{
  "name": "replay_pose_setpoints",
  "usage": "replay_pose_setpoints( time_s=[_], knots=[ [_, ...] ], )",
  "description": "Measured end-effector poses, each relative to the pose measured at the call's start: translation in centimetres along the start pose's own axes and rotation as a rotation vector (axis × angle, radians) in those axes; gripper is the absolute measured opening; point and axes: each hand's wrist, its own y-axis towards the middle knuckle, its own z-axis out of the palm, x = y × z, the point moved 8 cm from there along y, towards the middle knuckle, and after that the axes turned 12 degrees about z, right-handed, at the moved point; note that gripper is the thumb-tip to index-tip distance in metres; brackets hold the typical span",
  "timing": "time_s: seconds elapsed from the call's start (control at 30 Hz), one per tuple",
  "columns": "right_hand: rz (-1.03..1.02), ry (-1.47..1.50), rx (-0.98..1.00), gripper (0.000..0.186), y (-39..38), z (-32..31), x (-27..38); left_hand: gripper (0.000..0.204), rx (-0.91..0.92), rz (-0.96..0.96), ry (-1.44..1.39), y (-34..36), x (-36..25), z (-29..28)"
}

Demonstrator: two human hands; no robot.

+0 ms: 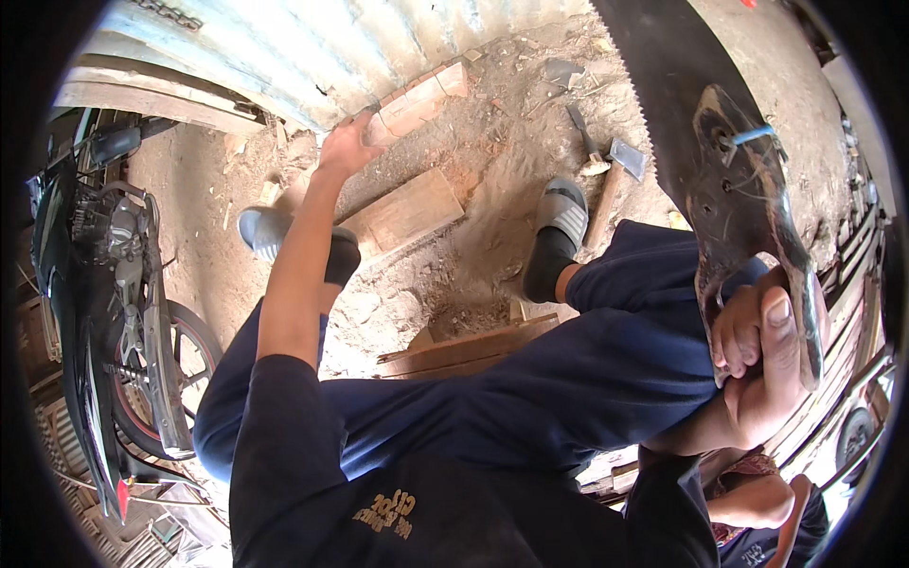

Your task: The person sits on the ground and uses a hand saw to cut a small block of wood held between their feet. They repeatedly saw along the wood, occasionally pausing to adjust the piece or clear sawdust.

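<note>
Head view: right hand (757,331) is closed around the handle (743,204) of one saw (677,95); its blade lies ahead of that hand, long axis running away from the body and slightly left. Left hand (350,147) is at the near-left end of a row of reddish blocks (417,104) beside the metal sheet (322,47); from where I stand, I cannot tell its grip. The row runs rightward and away; the left hand is nearer. Counted: two slippers (568,204), one board (412,213) between them, one hatchet-like tool (611,189), one motorcycle (123,246); block count unclear.
</note>
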Motion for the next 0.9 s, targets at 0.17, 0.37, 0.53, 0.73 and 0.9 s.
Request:
replay_pose_setpoints(
  time_s=[0.17,0.37,0.53,0.73,0.9],
  knots=[
    [-0.035,-0.060,0.006,0.024,0.6,0.6,0.6,0.087,0.079,0.054,-0.244,-2.4,1.1,1.3],
    [0.057,-0.063,-0.154,0.026,1.4,1.7,0.1,0.084,0.115,0.119,-0.226,-5.6,-2.5,5.1],
    [0.092,-0.044,-0.092,0.021,1.0,2.6,-0.1,0.081,0.284,0.244,-0.271,-5.5,-2.6,10.6],
    [0.073,0.047,0.071,0.022,0.5,1.0,-0.9,0.081,0.481,0.243,-0.352,-6.1,-3.5,12.9],
    [0.020,-0.002,0.063,0.023,0.8,0.7,-0.8,0.082,0.393,0.222,-0.288,-6.4,-1.5,12.8]
  ],
)
